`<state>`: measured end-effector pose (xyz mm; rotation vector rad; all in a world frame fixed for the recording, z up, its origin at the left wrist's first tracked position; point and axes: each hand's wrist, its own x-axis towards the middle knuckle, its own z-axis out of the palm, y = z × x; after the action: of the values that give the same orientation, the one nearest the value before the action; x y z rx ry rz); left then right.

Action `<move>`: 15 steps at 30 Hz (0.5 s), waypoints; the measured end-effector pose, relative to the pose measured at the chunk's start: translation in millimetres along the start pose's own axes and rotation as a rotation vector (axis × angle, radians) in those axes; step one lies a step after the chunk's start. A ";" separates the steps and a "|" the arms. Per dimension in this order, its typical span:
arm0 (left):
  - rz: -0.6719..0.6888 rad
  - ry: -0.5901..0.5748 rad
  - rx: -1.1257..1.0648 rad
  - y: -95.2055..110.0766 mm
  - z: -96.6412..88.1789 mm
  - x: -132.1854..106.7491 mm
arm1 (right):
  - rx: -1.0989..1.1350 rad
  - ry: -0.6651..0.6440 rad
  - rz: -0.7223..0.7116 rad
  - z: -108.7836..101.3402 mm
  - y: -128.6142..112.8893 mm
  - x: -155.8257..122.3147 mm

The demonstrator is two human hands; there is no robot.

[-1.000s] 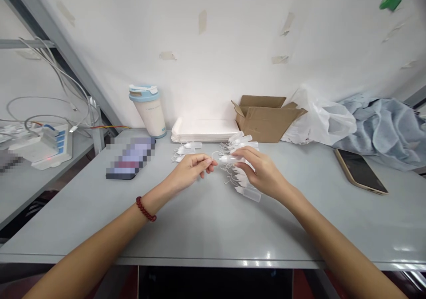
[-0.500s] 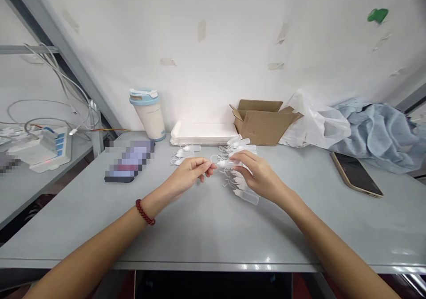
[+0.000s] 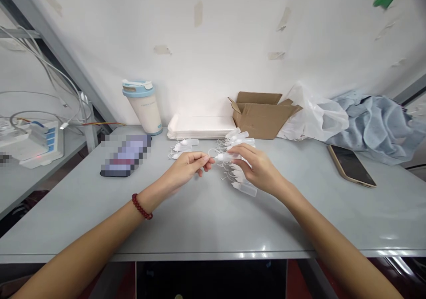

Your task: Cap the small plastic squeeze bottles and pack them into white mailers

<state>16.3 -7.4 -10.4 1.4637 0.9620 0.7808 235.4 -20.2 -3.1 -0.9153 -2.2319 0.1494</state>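
Note:
Thumb and fingers of my right hand (image 3: 261, 166) are closed around a small translucent needle-tip squeeze bottle (image 3: 222, 156), held sideways with its tip to the left. My left hand (image 3: 186, 168) pinches at the end of that tip; the tiny cap there is mostly covered by my fingers. A thin white tether loops between the pinch and the bottle's neck, and a fine dark needle shows in the gap. Similar bottles (image 3: 244, 188) lie in a column under and around my right hand. Several more bottles (image 3: 189, 142) lie beyond my left hand.
Against the wall stand a blue-lidded cup (image 3: 146, 112), a stack of white trays (image 3: 201, 127), an open cardboard box (image 3: 258, 120), a white plastic bag (image 3: 313, 119) and a blue cloth (image 3: 376, 121). Phones lie left (image 3: 128, 155) and right (image 3: 353, 166). A power strip (image 3: 46, 146) sits far left.
The whole view has shifted slightly, so everything sits a little higher in the picture. Both hands keep the same hold on the bottle and its tip.

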 end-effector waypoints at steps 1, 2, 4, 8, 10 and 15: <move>-0.002 0.001 -0.008 -0.1 0.0 0.0 | -0.004 -0.003 -0.002 0.2 0.1 -0.1; -0.005 0.001 -0.016 -0.3 0.0 -0.1 | -0.007 -0.006 -0.002 0.4 0.1 -0.3; -0.008 -0.003 -0.034 -0.6 0.0 -0.3 | -0.018 -0.011 0.003 0.7 0.0 -0.7; -0.002 -0.016 -0.063 -1.0 -0.1 -1.0 | -0.051 -0.028 0.019 2.1 -0.3 -1.8; 0.005 -0.015 -0.056 -1.3 -0.1 -1.1 | -0.070 -0.026 0.017 3.2 -0.3 -2.2; 0.015 0.003 0.004 -0.8 1.0 -0.4 | -0.083 -0.031 0.027 4.5 -3.1 -3.1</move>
<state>17.0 -8.3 -11.3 1.4751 0.9563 0.7923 232.2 -23.9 -7.1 -0.9935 -2.2693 0.0840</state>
